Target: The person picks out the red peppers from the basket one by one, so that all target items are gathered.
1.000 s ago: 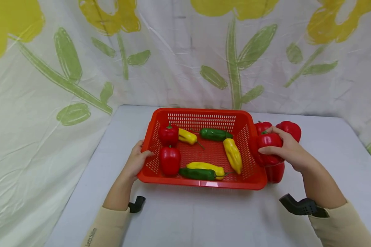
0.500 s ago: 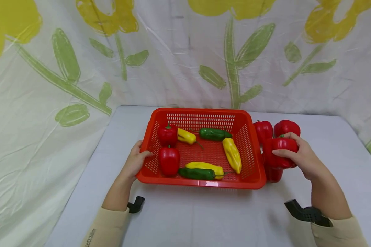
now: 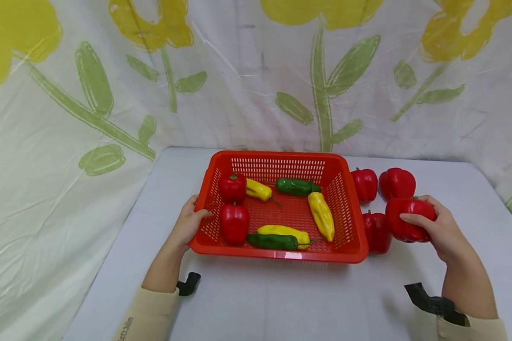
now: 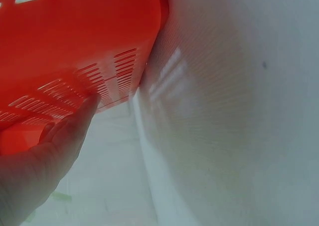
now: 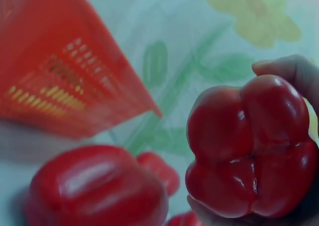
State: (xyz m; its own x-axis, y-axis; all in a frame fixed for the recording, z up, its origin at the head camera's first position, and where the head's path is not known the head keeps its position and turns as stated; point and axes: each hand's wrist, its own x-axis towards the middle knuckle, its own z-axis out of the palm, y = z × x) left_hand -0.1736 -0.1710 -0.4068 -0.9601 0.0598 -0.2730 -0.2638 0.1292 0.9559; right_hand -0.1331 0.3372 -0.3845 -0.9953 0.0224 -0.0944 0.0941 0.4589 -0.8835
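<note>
My left hand (image 3: pixel 185 225) grips the left rim of a red plastic basket (image 3: pixel 239 252), thumb over the edge; the left wrist view shows its fingers (image 4: pixel 70 138) against the slotted outer wall. In my right hand (image 3: pixel 448 234) is a red bell pepper (image 3: pixel 409 219), held right of the basket with the thumb across its side. The right wrist view shows that pepper's lobed bottom (image 5: pixel 251 151). Three other red bell peppers stand by the basket's right side: one at the front (image 3: pixel 376 234), one behind (image 3: pixel 364 184), one farther right (image 3: pixel 397 183).
Inside the basket are two red bell peppers (image 3: pixel 233 223) on the left, several yellow peppers (image 3: pixel 322 215) and two long green peppers (image 3: pixel 296 186). A white cloth covers the table (image 3: pixel 307 303). A flower-printed curtain (image 3: pixel 239 104) hangs behind it.
My right hand has carried the red bell pepper rightward and toward me, away from the basket's right rim, uncovering the peppers beside it. The left hand and basket have stayed in place.
</note>
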